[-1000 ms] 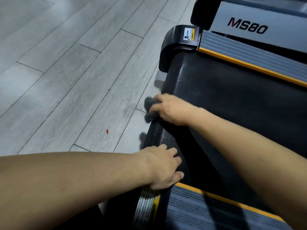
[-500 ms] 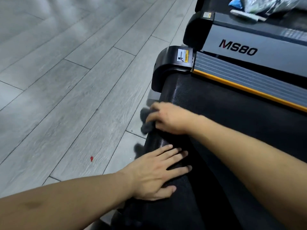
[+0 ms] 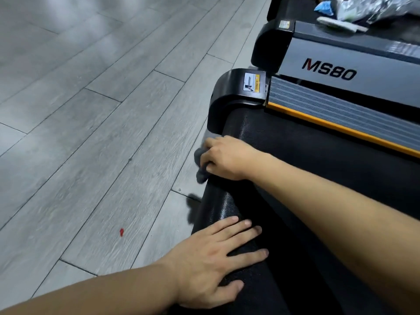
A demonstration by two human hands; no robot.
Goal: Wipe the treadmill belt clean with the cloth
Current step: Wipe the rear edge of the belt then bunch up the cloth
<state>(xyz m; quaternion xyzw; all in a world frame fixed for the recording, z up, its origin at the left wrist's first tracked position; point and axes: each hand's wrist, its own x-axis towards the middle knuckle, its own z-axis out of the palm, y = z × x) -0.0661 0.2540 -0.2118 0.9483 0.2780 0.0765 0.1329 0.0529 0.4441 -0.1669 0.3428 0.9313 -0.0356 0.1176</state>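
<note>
The black textured treadmill belt [image 3: 329,169] fills the right half of the head view and curves down over its rear end. My right hand [image 3: 227,159] is closed on a dark grey cloth [image 3: 201,169] and presses it against the rounded rear edge of the belt. Most of the cloth is hidden under the fingers; a fold sticks out to the left over the floor. My left hand [image 3: 216,260] lies flat on the belt nearer to me, fingers spread, holding nothing.
A grey ribbed side rail with an orange stripe [image 3: 341,114] runs along the belt's far side, ending in a black end cap [image 3: 234,96]. Behind it stands a second machine marked MS80 [image 3: 329,69] with bags on top [image 3: 354,10]. Grey plank floor [image 3: 91,133] lies left.
My left hand has slid from the near rail end onto the belt and flattened, fingers spread. My right hand with the cloth stays at the belt's rear edge. The view has tilted up.
</note>
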